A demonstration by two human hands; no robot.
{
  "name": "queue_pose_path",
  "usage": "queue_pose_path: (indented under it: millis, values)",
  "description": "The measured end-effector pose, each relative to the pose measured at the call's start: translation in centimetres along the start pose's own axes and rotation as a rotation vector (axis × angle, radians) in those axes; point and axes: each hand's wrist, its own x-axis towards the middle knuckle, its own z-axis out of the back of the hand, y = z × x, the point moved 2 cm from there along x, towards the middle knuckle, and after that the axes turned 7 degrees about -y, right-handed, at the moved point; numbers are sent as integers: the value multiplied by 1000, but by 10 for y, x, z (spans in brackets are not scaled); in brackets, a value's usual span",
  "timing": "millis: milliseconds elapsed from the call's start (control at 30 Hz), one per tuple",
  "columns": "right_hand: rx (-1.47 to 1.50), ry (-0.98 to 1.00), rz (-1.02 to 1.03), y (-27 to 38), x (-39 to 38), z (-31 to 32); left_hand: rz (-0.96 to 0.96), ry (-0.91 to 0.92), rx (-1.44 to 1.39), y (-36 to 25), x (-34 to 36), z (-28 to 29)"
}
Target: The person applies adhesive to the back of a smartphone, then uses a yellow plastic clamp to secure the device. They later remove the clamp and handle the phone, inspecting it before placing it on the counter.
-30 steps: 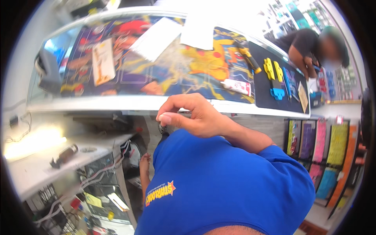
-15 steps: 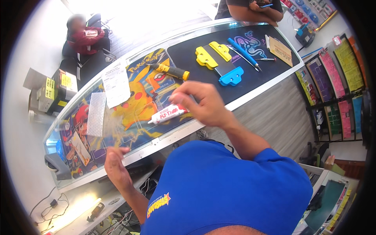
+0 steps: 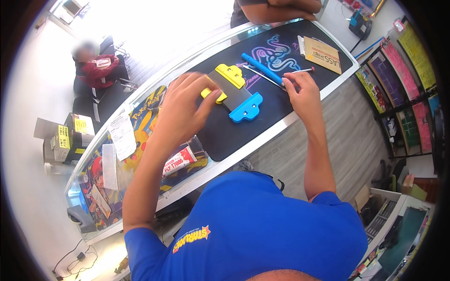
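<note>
My left hand (image 3: 180, 105), slightly blurred, curls its fingers and thumb round a yellow clamp (image 3: 214, 96), hiding part of it. This clamp sits on a dark, flat, phone-like slab (image 3: 238, 91). A second yellow clamp (image 3: 230, 76) and a blue clamp (image 3: 246, 108) grip the slab's other edges. To the right, my right hand (image 3: 303, 93) pinches the near end of a blue pen-shaped tool (image 3: 262, 69). A thin white-shafted tool (image 3: 258, 73) lies alongside, its end close to the same fingertips. Below my left wrist is a white and red glue tube (image 3: 179, 160).
A black mat (image 3: 222, 143) covers the counter's right side, with a brown cardboard piece (image 3: 322, 55) near its far corner. Receipt paper (image 3: 123, 136) and bubble wrap (image 3: 109, 166) lie left. A person leans on the far edge; another sits beyond. Display racks (image 3: 398, 89) stand right.
My left hand has moved up and right onto the yellow clamp. My right hand has moved from above the glue tube to the blue tool. The view has shifted right.
</note>
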Motion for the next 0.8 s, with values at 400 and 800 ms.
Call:
queue_pose_path:
  millis: [400, 800]
  values:
    - [-360, 132, 464, -80, 60, 28, -689, 395, 455, 16, 112, -163]
    - [243, -10, -111, -110, 57, 23, -439, 496, 102, -12, 129, -166]
